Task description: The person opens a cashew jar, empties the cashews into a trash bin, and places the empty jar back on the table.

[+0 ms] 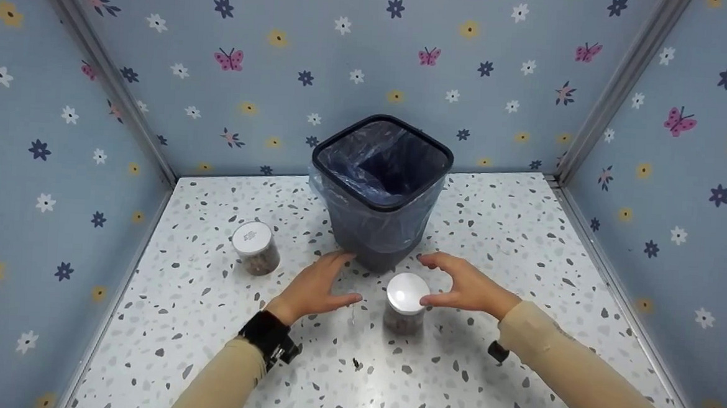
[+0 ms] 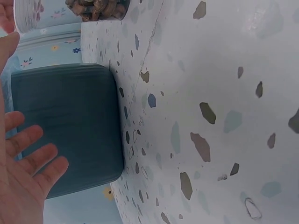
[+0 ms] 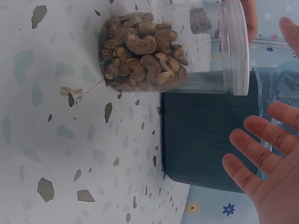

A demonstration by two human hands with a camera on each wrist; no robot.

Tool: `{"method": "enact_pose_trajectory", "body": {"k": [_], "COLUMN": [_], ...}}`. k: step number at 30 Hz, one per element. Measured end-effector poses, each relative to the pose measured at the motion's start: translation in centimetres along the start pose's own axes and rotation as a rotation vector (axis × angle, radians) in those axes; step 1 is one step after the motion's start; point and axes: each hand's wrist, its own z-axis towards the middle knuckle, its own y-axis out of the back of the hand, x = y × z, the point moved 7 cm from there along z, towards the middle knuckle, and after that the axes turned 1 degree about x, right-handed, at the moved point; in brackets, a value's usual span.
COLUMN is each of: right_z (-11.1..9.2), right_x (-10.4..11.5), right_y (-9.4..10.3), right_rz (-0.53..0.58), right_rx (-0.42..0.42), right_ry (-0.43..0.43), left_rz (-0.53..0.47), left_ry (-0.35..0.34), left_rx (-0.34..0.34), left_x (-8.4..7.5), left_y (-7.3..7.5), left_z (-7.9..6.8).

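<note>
A clear jar of skin-on cashews (image 3: 145,56) with a white lid (image 1: 407,292) stands upright on the speckled table. Right beside it is my right hand (image 1: 468,285), fingers spread; its thumb tip overlaps the lid's edge in the head view. My left hand (image 1: 314,287) hovers to the left of this jar, thumb and fingers apart, nothing in its grasp. Its fingertips come near the foot of a dark waste bin (image 1: 374,235) lined with a clear bag. The left wrist view shows the palm (image 2: 21,186) in front of the bin's side.
A second white-lidded jar (image 1: 255,248) stands farther left, with brown contents low inside. Flower-patterned panels (image 1: 371,55) enclose the table (image 1: 208,320) at the back and both sides. A small pale scrap (image 3: 70,91) lies on the tabletop near the cashew jar.
</note>
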Motion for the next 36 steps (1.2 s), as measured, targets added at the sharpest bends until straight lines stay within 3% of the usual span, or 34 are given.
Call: {"method": "enact_pose_trajectory", "body": {"k": [24, 36], "right_z": [0.1, 0.4], "right_x": [0.5, 0.3], "right_y": [-1.8, -2.7], "right_rz": [-0.037, -0.019], "right_rx": [0.036, 0.064], "right_ry": [0.031, 0.006], "left_rz": [-0.013, -0.056], "left_ry": [-0.040, 0.006], "left_rx": [0.005, 0.046], "left_x": [-0.4, -0.6], "left_y": [-1.4, -2.7], "left_z": [-0.1, -0.3]}}
